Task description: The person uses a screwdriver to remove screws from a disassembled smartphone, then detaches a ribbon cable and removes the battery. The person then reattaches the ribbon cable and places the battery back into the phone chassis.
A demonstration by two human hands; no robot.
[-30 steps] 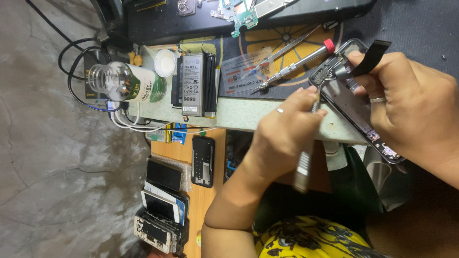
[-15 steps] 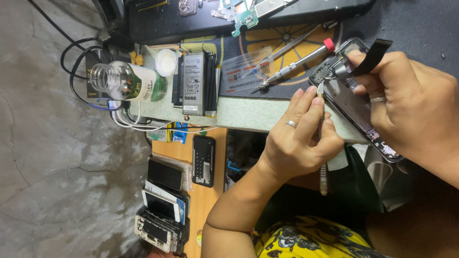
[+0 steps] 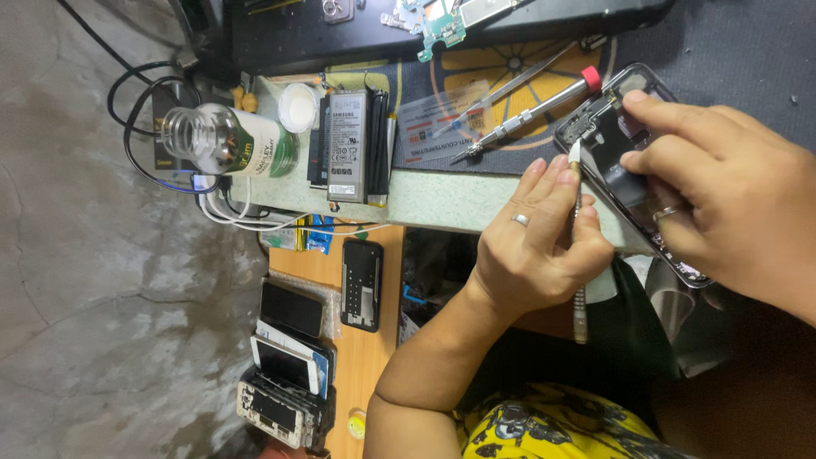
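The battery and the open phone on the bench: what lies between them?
In the head view, between the battery and the phone lie a clear plastic card, tweezers and a red-capped screwdriver on the dark mat.

A cracked grey concrete floor point(image 3: 76, 280) lies beside the wooden shelf point(image 3: 374, 340) and pale-topped workbench point(image 3: 442, 200).

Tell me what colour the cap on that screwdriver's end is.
Red; the screwdriver cap shows clearly in the head view.

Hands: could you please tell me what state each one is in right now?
Left hand: closed on pry tool.
Right hand: closed on opened phone.
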